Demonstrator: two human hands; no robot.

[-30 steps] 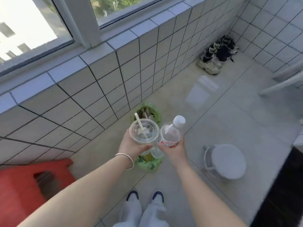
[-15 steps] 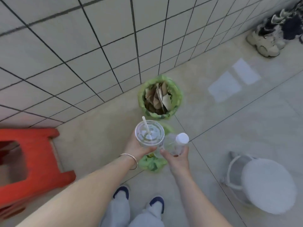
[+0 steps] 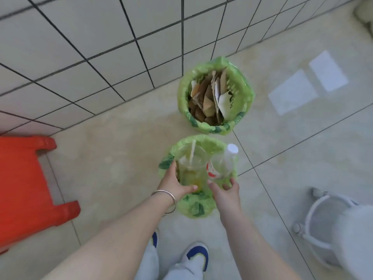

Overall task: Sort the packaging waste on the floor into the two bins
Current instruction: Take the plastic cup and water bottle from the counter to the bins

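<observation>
Two bins lined with green bags stand on the floor. The far bin holds torn cardboard. Over the mouth of the near bin a clear plastic cup with a straw and a clear bottle with a white cap and red label both appear blurred. My left hand is spread beside the cup, fingers on its left side and thumb under its base. My right hand sits just below the bottle with its fingers spread, not curled round it.
A red plastic stool lies to the left. A white lidded pail with a handle stands at the right. The tiled wall runs behind the bins. My shoes are just short of the near bin.
My view has tilted down and closer to the bins. Both hands have lowered the cup and bottle to the near bin's mouth, and their fingers have loosened from them.
</observation>
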